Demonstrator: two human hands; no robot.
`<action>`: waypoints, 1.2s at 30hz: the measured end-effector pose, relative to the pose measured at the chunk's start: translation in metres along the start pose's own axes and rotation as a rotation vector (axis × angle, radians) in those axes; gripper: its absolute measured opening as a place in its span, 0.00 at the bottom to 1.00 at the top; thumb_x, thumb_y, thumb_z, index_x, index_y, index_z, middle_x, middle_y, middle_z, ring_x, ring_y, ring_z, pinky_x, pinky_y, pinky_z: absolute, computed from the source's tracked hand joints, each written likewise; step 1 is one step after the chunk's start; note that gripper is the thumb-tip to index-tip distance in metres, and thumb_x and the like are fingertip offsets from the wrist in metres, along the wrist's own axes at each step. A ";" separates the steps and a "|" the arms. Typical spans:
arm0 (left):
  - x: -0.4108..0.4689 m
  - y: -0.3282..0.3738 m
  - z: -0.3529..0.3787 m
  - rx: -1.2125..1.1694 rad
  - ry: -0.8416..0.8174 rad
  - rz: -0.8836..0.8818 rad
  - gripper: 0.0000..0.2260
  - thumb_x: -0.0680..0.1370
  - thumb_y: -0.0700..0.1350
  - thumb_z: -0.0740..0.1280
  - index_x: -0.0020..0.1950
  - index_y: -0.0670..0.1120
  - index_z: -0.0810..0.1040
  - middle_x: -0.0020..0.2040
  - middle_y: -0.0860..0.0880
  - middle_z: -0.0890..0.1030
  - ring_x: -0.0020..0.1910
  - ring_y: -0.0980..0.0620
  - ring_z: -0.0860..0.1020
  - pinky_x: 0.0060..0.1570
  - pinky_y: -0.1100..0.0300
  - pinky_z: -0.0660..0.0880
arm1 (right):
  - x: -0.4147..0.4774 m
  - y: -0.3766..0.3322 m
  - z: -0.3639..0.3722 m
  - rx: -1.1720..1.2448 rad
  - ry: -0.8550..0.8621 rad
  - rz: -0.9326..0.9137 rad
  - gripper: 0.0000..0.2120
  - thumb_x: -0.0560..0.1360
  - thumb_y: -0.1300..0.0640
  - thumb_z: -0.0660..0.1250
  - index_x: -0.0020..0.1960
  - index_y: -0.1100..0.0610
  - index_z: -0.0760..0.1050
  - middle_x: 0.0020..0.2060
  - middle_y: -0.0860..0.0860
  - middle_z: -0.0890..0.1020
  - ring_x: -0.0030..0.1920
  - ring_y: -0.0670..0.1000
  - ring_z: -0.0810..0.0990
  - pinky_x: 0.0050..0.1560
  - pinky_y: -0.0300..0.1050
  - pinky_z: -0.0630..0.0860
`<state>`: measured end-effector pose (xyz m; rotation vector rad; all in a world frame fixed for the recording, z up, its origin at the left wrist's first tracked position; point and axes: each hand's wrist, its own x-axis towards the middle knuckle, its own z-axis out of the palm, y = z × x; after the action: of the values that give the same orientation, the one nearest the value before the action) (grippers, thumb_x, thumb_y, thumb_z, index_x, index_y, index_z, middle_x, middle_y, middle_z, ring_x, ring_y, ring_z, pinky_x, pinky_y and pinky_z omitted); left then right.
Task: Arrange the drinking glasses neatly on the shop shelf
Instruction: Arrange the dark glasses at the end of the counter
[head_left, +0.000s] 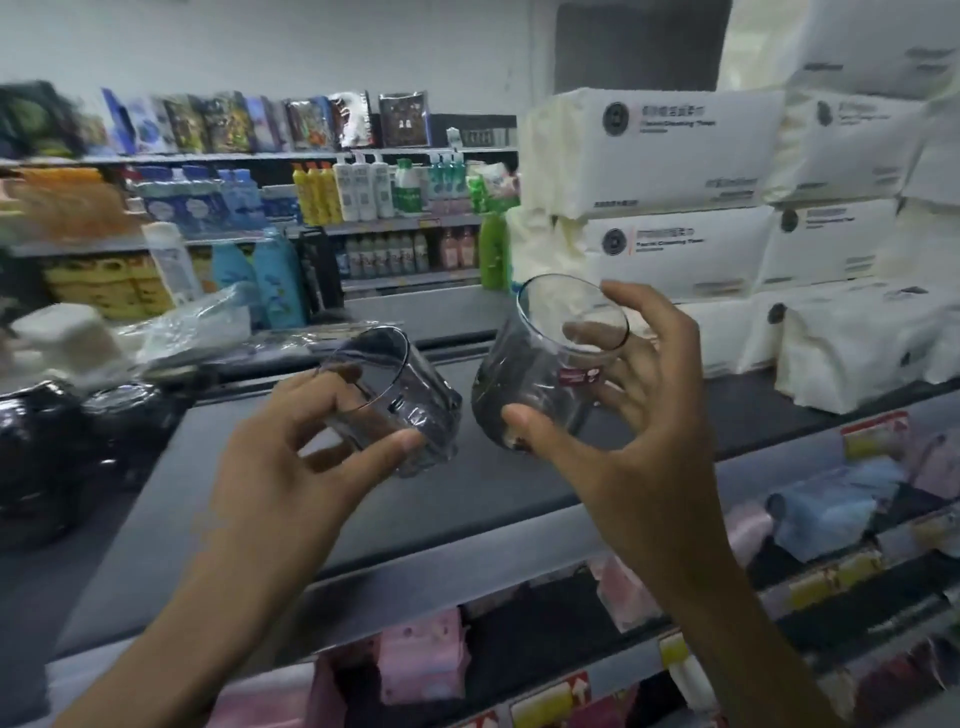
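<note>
Head view, nearest first: below the shelf (467, 499) sit lower tiers of pink packs (426, 660), too blurred to count. Two bare forearms rise over the shelf's front edge, and each hand holds one clear glass above its grey top (two glasses in all, neither standing on the shelf).

The left hand (306, 447) grips the left glass (400, 400) with its thumb under the base and its fingers curled over the side. This glass is tilted, mouth toward the upper left.

The right hand (628, 415) holds the right glass (545, 374) with its thumb at the base and its fingers spread wide around the upper wall. This glass also leans, rim up, and bears one red label (579, 375). The glasses are just beside each other; whether they touch cannot be told.

On the shelf's left end lie two black wrapped bundles (47, 441). On its right end white tissue packs (675, 156) are stacked, at least six. Beyond the shelf, another rack carries rows of bottles (363, 192).
</note>
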<state>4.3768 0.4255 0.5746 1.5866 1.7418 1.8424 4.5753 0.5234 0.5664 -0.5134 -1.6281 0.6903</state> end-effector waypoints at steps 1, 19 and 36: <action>-0.012 -0.003 -0.023 0.008 0.049 -0.028 0.11 0.62 0.55 0.76 0.35 0.50 0.81 0.53 0.53 0.84 0.54 0.58 0.83 0.49 0.67 0.79 | -0.007 -0.007 0.018 0.055 -0.050 0.026 0.43 0.65 0.62 0.84 0.73 0.47 0.67 0.63 0.49 0.80 0.65 0.51 0.80 0.64 0.46 0.78; -0.170 -0.079 -0.335 0.186 0.303 -0.174 0.09 0.62 0.58 0.76 0.38 0.56 0.84 0.63 0.67 0.80 0.66 0.66 0.76 0.58 0.57 0.79 | -0.122 -0.117 0.312 0.180 -0.352 0.251 0.40 0.64 0.57 0.83 0.70 0.45 0.68 0.56 0.42 0.82 0.58 0.42 0.83 0.62 0.43 0.80; -0.154 -0.076 -0.359 0.066 0.226 -0.139 0.10 0.60 0.57 0.77 0.37 0.54 0.85 0.59 0.70 0.79 0.61 0.68 0.78 0.51 0.73 0.76 | -0.124 -0.089 0.392 -0.134 -0.311 0.271 0.44 0.66 0.50 0.84 0.75 0.45 0.65 0.56 0.35 0.77 0.56 0.35 0.78 0.64 0.47 0.79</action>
<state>4.1384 0.1127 0.5122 1.2817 1.9700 1.9796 4.2148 0.3161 0.5038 -0.7632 -1.9257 0.8995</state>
